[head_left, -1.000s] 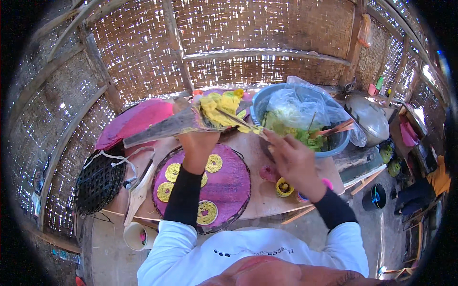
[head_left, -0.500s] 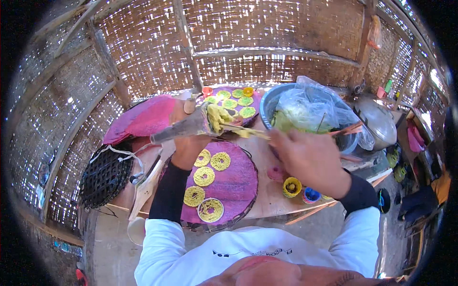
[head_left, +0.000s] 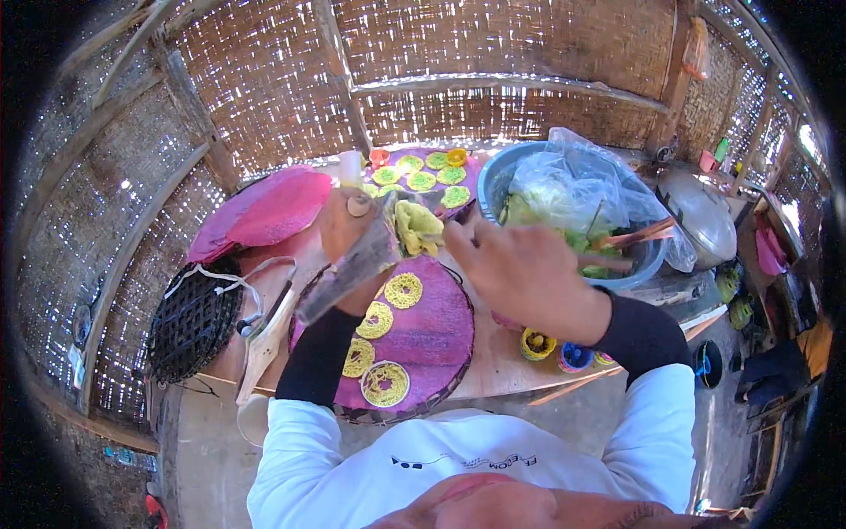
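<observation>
Our left hand (head_left: 345, 225) clasped the wooden tool (head_left: 354, 269) over the pink tray (head_left: 432, 339), yellow dough (head_left: 412, 226) at its end; our right hand (head_left: 533, 278), beside it, had its grip hidden. Steady, light strokes seemed best.

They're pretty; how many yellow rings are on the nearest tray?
4 visible, far to near: first ring, second ring, third ring by the black left sleeve, fourth ring at the tray's front. The sleeve may hide more.

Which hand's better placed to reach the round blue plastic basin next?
Right hand, probably: it's nearer the basin, though it seems to grip a brown wooden stick. The left hand, farther off, holds a grey wooden paddle with yellow dough.
</observation>
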`<state>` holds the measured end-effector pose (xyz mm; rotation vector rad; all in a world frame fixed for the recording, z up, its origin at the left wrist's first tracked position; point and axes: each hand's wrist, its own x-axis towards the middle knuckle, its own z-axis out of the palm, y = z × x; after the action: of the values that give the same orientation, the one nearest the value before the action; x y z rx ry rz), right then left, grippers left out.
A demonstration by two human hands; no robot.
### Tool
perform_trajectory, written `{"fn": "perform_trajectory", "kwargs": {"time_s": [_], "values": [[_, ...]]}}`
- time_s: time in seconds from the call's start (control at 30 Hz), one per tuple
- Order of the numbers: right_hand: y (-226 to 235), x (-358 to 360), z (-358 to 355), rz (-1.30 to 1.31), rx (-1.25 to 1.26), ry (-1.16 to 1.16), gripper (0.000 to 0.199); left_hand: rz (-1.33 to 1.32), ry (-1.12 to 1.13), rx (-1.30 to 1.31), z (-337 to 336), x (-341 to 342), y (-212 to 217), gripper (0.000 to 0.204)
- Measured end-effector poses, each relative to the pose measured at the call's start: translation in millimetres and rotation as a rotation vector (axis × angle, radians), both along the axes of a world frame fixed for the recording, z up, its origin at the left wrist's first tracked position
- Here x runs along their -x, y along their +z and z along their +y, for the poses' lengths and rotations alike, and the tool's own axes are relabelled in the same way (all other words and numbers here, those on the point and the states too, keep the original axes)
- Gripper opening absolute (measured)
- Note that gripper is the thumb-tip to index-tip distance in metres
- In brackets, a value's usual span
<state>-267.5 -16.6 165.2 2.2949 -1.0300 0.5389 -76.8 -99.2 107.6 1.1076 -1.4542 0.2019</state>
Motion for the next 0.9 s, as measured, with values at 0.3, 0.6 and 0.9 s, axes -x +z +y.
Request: {"fn": "perform_trajectory", "kwargs": {"time_s": [0.3, 0.6, 0.9], "values": [[7.5, 51.9, 19.4, -0.177, -0.143, -0.236, 0.019, -0.059, -0.015, 0.058, -15.6, -30.0, -14.1, 0.028], [3.9, 10.9, -0.3, 0.0, -0.052, -0.147, 0.015, 0.021, -0.014, 0.033, -13.7, 5.1, -16.0, 0.027], [-13.7, 41.6, 19.4, -0.288, -0.181, -0.076, 0.018, 1.027, -0.865, -0.174, -17.5, -24.5, -12.2, 0.025]]}}
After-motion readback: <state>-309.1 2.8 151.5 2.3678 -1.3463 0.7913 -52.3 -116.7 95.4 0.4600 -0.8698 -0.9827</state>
